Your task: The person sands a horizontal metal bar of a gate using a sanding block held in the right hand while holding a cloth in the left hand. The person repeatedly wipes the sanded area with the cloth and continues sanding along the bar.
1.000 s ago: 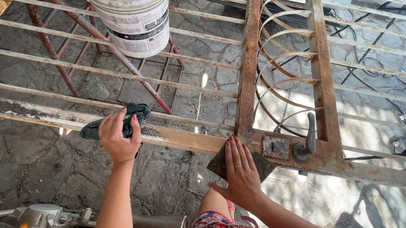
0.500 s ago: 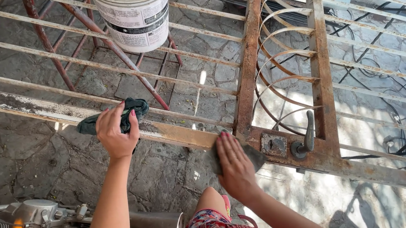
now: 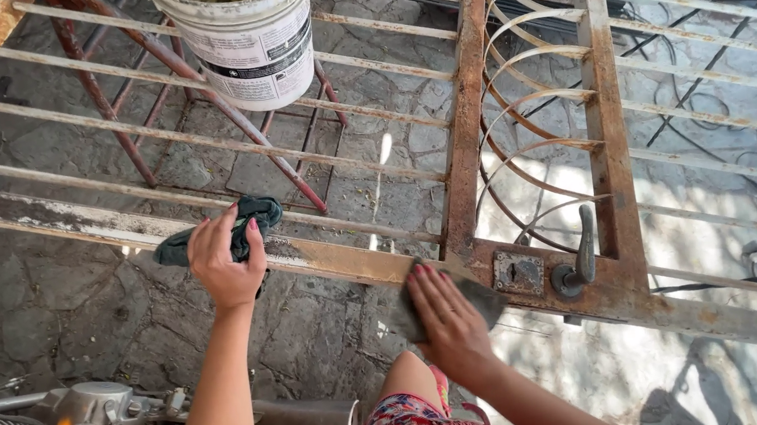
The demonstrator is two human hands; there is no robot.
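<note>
A rusty metal gate point(image 3: 612, 160) lies flat on stands in front of me, with thin bars, curved scrollwork, a lock plate point(image 3: 518, 273) and a lever handle point(image 3: 583, 247). My left hand point(image 3: 227, 261) presses a dark green cloth point(image 3: 252, 213) onto the gate's wide lower rail point(image 3: 337, 262). My right hand point(image 3: 446, 318) lies flat on a dark grey abrasive sheet point(image 3: 483, 298) at the rail's joint with the upright, just left of the lock plate.
A white plastic bucket point(image 3: 252, 38) with greenish contents sits under the bars at the top. Red metal stand legs point(image 3: 196, 82) cross beneath the gate. A machine with a spring and metal body point(image 3: 91, 416) is at the lower left. Cables point(image 3: 710, 65) lie on the stone floor point(image 3: 316, 331).
My left hand has slid the green cloth to the right along the rail. My right hand stays on the abrasive sheet near the lock plate.
</note>
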